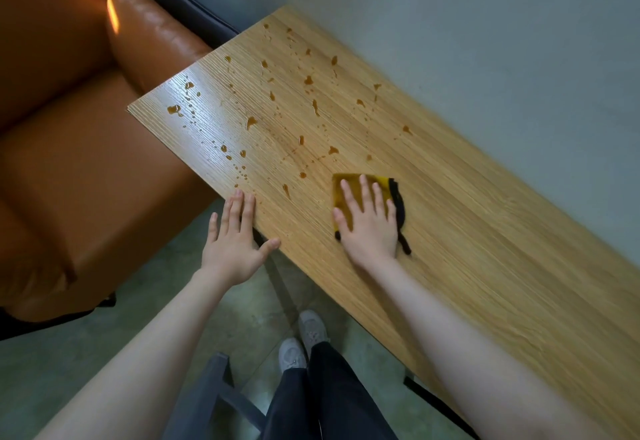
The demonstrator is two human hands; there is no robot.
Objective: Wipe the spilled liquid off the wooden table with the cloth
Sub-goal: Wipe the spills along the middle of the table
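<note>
Cloth: our yellow cloth (349, 193) with its black edge lies flat on the wooden table (485, 249), just right of the frame's centre and a little in from the table's near edge.
Spill: amber drops and small puddles of liquid (308, 80) dot the table from just left of the cloth up toward the far corner at upper centre; the nearest drops sit close to the cloth's upper-left corner.
Clean stretch: the wood running from the cloth to the lower right of the frame shows no drops.
Table edges: the near long edge runs diagonally from left of centre down to the lower right; the short end at the left nearly meets the orange sofa (86, 162); the far long edge lies along the grey wall (485, 41) at upper right.
Open room: on the tabletop we see bare wood on every side of the cloth, more to the lower right and upper left than toward the near edge.
Right hand: our right hand (369, 225) lies palm down on the cloth with fingers spread, pressing it flat, forearm stretching in from the lower right.
Left hand: our left hand (235, 235) is open and spread, its fingertips touching the table's near edge left of the cloth, holding nothing.
Below: our shoes (301, 342) stand on the floor under the near edge.
</note>
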